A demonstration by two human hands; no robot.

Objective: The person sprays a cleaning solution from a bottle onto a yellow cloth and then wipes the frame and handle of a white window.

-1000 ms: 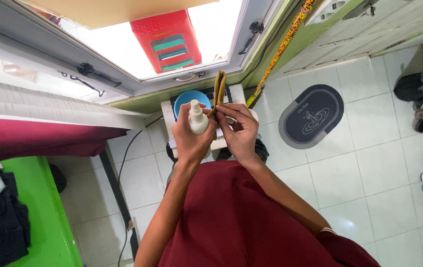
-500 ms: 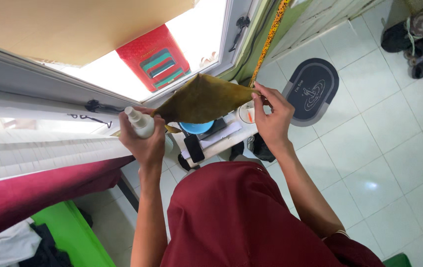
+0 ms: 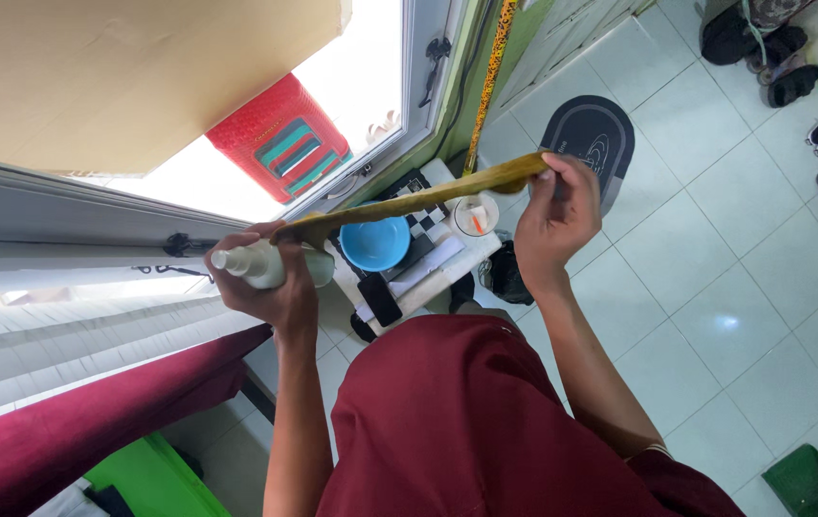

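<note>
L hand [image 3: 270,287]: fingers wrapped round a small white spray bottle [image 3: 260,265], nozzle pointing left; same hand also pins one end of an olive-yellow cloth [image 3: 409,201].
R hand [image 3: 557,215]: fingers pinched together on the far end of the cloth, thumb on top, up near the dark oval floor mat [image 3: 593,136].
Cloth: pulled taut betw both hands, seen almost edge-on, hanging in air above the small bench [image 3: 447,263]; touches nothing but the hands.
Bottle: lying roughly level in the L palm, just beside the cloth's L end; can't tell if a finger sits on the trigger.
Below: blue bowl [image 3: 375,241], clear cup w/ sth orange inside [image 3: 476,214], black phone [image 3: 380,299] on the bench; window frame [image 3: 418,91] and red patterned box [image 3: 280,139] to the upper L.
How to do it well (my view): keep the cloth spread flat, not twisted, so a clean face is ready; hold tension even at both ends so it doesn't sag into the bowl or cup.
Grip tip: L hand is doing two jobs, so prob. wise to keep the bottle seated deep in the palm.
Risk: cloth end slipping from the L fingers; loose corner could tip the cup.
</note>
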